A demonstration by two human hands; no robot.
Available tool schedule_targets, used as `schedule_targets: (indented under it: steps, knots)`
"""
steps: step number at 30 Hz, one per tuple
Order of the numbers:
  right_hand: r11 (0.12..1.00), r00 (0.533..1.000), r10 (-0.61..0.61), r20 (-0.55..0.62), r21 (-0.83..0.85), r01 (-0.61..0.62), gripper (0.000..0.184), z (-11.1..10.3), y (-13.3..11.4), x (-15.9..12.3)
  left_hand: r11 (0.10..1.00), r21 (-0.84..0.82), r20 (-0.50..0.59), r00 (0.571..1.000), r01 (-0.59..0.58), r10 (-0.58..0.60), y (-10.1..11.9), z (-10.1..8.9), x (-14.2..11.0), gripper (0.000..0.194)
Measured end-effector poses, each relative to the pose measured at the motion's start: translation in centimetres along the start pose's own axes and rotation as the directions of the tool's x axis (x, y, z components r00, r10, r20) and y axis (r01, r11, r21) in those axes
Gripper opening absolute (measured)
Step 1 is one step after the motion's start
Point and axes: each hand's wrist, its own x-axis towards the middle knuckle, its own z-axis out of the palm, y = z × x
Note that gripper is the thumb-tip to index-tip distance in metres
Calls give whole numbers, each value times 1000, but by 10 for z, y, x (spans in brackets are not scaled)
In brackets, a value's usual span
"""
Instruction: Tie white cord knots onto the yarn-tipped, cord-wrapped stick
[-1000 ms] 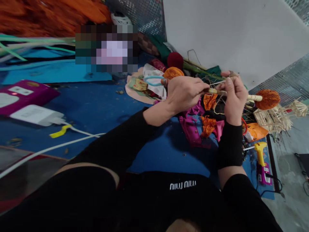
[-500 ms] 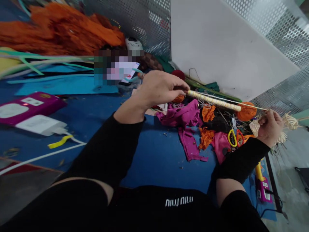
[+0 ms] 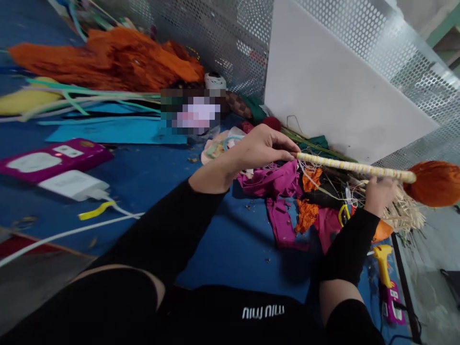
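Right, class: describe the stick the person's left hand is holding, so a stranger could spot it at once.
Above the blue table, find the left hand. Its stick runs rightward past the right hand to an orange ball. Yellow-and-white banding sets it apart from the plain magenta cloth below.

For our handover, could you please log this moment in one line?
left hand: pinching striped stick end | right hand: beside it, near orange ball
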Motion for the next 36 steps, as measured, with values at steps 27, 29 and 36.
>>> schedule_targets:
  steps: [27, 29, 36]
  knots:
    - [230, 984, -60, 169, 961, -151, 51, 32, -170, -116, 999, 22, -216, 976, 27, -22, -12, 63, 4, 20]
    - [249, 987, 3, 162, 956, -158, 50, 28, -172, -118, 1000, 7, -231, 973, 25, -23, -12, 67, 2, 20]
    - [180, 992, -29, 125, 977, -118, 43, 21, -178, -126, 997, -70, -251, 968, -15, -3, -16, 70, 3, 22]
